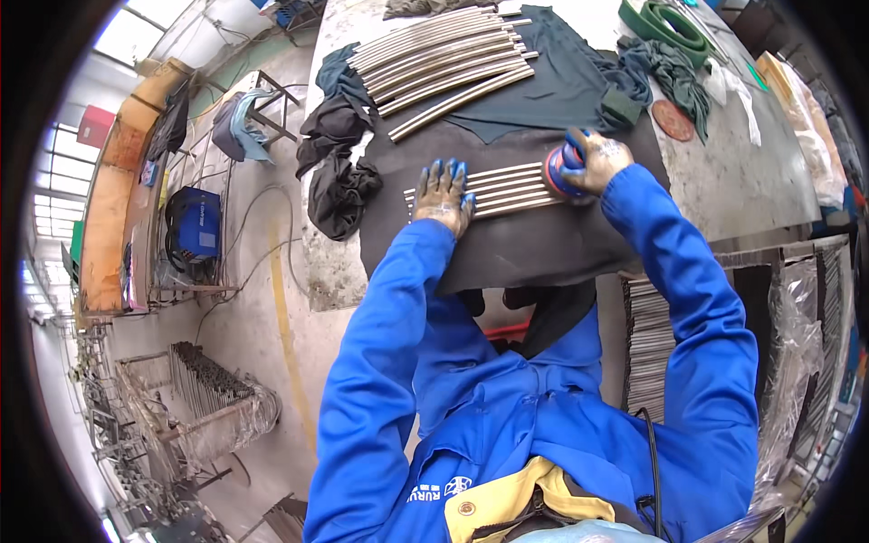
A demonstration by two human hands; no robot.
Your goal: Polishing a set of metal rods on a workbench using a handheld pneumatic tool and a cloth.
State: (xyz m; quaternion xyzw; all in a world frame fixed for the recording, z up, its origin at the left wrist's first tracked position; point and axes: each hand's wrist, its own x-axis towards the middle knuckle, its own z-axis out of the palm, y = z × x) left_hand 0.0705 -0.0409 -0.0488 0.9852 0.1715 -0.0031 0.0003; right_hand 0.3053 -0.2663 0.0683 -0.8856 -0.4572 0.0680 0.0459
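Side by side on a dark cloth [453,258] lie several thin metal rods [511,190]. My left hand [441,195], in a grey glove with blue fingertips, presses flat over their left end with its fingers stretched out. At their right end, my right hand [602,161] is wrapped round a blue and red round power sander [563,172]. The sander sits on or just over the rods; its underside is hidden. Beyond my hands a pile of longer metal rods [439,63] rests on dark green fabric [561,77].
Crumpled black cloths [339,195] lie left on the table [751,195]. A green belt coil [665,32], a reddish disc [673,120] and rags are at the far right. Below right stands a rack of rods [647,344]; a wire-sided cart [204,398] stands on the floor at left.
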